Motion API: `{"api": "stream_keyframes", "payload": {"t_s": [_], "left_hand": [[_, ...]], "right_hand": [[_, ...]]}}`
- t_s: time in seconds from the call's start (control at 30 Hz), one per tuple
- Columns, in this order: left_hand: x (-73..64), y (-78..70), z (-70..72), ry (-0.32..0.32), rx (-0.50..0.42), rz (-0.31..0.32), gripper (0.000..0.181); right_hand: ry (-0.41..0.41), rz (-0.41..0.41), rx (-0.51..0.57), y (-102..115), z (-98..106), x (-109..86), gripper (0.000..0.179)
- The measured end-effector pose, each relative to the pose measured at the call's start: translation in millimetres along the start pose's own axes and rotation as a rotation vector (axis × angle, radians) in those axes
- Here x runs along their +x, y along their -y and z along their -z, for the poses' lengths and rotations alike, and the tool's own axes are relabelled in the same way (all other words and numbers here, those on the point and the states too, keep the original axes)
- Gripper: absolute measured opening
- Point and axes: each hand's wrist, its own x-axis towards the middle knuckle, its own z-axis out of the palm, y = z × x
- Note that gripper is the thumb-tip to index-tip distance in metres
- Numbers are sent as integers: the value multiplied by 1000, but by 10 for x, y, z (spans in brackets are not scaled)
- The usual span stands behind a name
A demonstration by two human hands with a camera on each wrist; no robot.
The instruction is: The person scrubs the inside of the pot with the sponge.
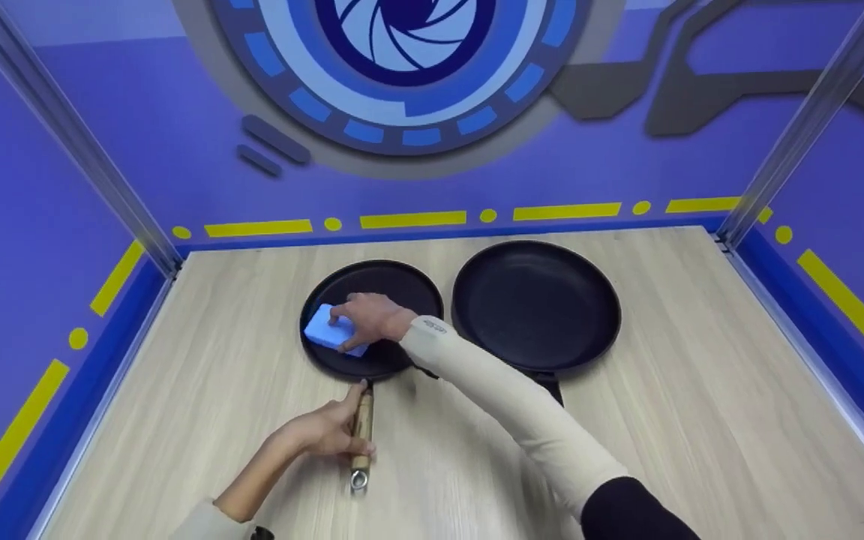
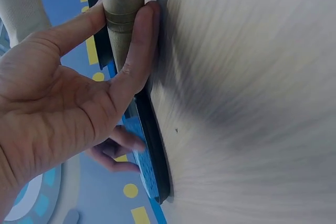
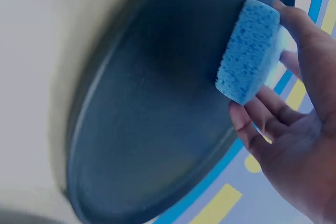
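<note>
Head view: Two dark pans are set side by side on a wood-grain table (image 1: 664, 450), a narrow gap between them. The sponge (image 1: 321, 330) is found inside the smaller pan (image 1: 394, 277), over toward its left rim. It is gripped from above by the right hand (image 1: 376, 316), fingers spread across it, probably so that pressure can be spread over the block. The pan's wooden handle (image 1: 362, 431) is directed toward the person and is grasped by the left hand (image 1: 327, 431), presumably to keep the pan from turning or sliding. The larger pan (image 1: 537, 307) is touched by neither hand; its handle, also directed toward the person, is partly covered by the pale right sleeve (image 1: 492, 397).

Left wrist view: The wooden handle is clamped between thumb and fingers near its metal-tipped end, a hold by which good leverage is likely given. Beyond it, the sponge is seen at the pan, with fingertips of the right hand on it. Whether the pan's base is fully flat on the table cannot be told.

Right wrist view: The sponge is pinched by its edges, fingertips at opposite ends, so its porous lower side is left free toward the dark cooking surface. How hard it is pressed cannot be judged.
</note>
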Motion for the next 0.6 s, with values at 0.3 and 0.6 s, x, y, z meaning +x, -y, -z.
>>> {"api": "stream_keyframes", "payload": {"t_s": [0.3, 0.6], "left_hand": [[2, 30, 39, -36, 21, -19, 105], [-53, 33, -46, -6, 13, -27, 107]], "right_hand": [[116, 78, -6, -66, 141, -355, 55], [194, 66, 48, -247, 102, -692, 56]]}}
